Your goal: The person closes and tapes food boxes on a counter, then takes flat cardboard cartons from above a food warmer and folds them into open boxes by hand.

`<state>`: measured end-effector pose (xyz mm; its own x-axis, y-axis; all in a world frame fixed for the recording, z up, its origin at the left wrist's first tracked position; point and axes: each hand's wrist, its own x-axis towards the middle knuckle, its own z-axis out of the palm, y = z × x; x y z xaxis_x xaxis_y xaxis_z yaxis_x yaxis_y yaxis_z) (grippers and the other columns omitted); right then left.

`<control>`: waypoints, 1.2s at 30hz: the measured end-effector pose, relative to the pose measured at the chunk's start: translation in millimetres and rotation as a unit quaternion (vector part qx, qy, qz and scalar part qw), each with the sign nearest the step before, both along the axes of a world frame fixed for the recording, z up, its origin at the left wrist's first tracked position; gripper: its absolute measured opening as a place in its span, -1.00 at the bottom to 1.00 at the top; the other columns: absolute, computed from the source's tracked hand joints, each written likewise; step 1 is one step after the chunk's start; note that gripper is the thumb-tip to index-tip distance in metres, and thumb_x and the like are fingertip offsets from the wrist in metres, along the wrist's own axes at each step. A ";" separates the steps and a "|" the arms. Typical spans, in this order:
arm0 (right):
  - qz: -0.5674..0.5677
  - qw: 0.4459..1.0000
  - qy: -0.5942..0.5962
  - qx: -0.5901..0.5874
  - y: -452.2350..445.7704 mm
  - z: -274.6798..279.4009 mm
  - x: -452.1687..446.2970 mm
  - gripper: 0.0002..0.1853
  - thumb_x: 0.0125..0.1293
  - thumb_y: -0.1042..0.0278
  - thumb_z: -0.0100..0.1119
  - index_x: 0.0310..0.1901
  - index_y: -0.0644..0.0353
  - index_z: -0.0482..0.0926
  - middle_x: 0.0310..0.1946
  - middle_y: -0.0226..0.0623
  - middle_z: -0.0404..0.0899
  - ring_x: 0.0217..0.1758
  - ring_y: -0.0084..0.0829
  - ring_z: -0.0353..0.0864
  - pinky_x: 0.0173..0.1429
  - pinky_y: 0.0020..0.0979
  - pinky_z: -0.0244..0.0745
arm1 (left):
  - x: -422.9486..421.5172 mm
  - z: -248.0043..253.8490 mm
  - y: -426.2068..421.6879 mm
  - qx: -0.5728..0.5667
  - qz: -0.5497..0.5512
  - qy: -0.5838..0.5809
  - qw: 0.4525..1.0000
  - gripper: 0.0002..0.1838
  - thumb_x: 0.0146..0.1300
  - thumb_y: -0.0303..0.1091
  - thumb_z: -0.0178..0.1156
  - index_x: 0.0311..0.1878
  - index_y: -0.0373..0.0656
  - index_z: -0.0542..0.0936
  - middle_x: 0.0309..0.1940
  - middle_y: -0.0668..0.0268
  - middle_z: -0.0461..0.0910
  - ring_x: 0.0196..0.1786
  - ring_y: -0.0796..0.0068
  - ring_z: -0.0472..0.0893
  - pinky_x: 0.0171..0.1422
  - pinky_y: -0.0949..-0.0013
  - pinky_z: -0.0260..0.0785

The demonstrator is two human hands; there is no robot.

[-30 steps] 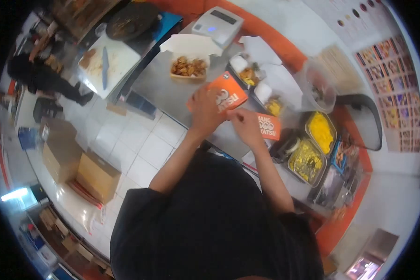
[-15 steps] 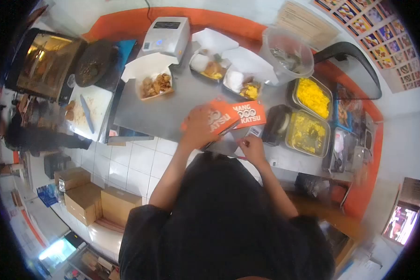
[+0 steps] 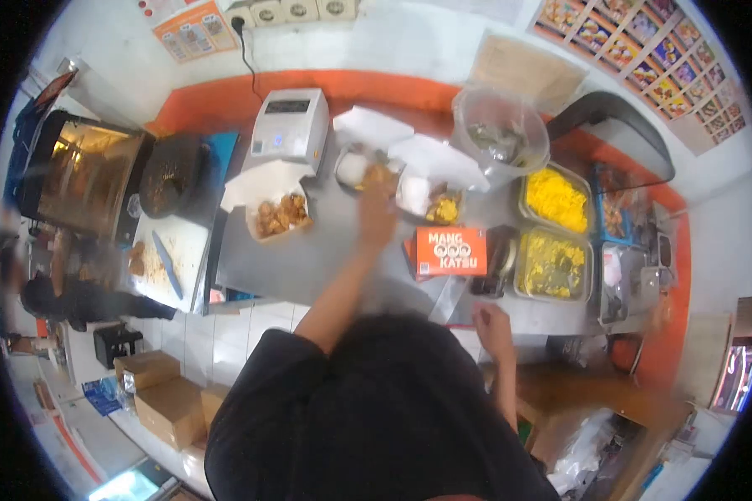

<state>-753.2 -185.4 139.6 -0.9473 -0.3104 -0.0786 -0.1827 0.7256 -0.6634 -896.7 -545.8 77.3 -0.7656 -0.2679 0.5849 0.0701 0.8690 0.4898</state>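
My left hand is stretched forward over the near edge of an open meal box with white rice. Its fingers are blurred against the food, so their grip cannot be made out. Beside it on the right stands a second open meal box holding rice and yellow egg. Orange cartons printed "MANG KATSU" lie stacked in front of that box, untouched by either hand. Close to the counter's front edge, my right hand is curled closed; whatever its fingers hold, if anything, is hidden.
An open box of fried pieces stands left, below a white printer. Trays of yellow egg and a clear tub are on the right. A knife rests on a cutting board. Another person is far left.
My left hand has let go of an orange carton, which now lies stacked with the other, and has moved forward to the rice box. My right hand has drawn back from the cartons.
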 end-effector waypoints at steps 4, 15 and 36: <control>0.009 1.000 0.010 -0.008 -30.4 10.9 5.7 -0.79 0.36 0.39 0.32 -0.05 0.30 0.70 -0.35 -0.09 0.63 -0.36 -0.27 0.62 -0.20 -0.29 0.51 | 1.1 8.1 -86.8 -0.060 -0.015 -0.211 0.975 -0.67 0.29 -0.31 0.20 0.09 -0.20 0.59 0.05 0.07 0.58 0.15 0.05 0.58 0.18 -0.05 0.35; 0.130 0.991 0.037 -0.019 -192.1 81.1 -93.0 -0.81 0.41 0.31 0.22 -0.12 0.26 0.67 -0.26 -0.10 0.63 -0.22 -0.12 0.61 -0.08 -0.16 0.49 | 31.0 -2.2 -109.7 -0.209 -0.218 -0.276 0.913 -0.85 0.25 -0.48 0.11 -0.21 -0.23 0.66 -0.21 0.05 0.65 -0.14 0.03 0.69 -0.07 -0.01 0.50; 0.223 0.969 0.108 -0.010 -289.6 61.0 -136.6 -0.81 0.27 0.50 0.25 -0.09 0.21 0.70 -0.21 -0.16 0.49 -0.07 -0.10 0.54 0.05 -0.16 0.47 | 142.2 107.6 -167.8 0.085 -0.134 -0.150 0.976 -0.43 0.21 -0.38 0.27 0.33 -0.12 0.53 0.22 0.03 0.56 0.35 0.04 0.49 0.50 -0.06 0.25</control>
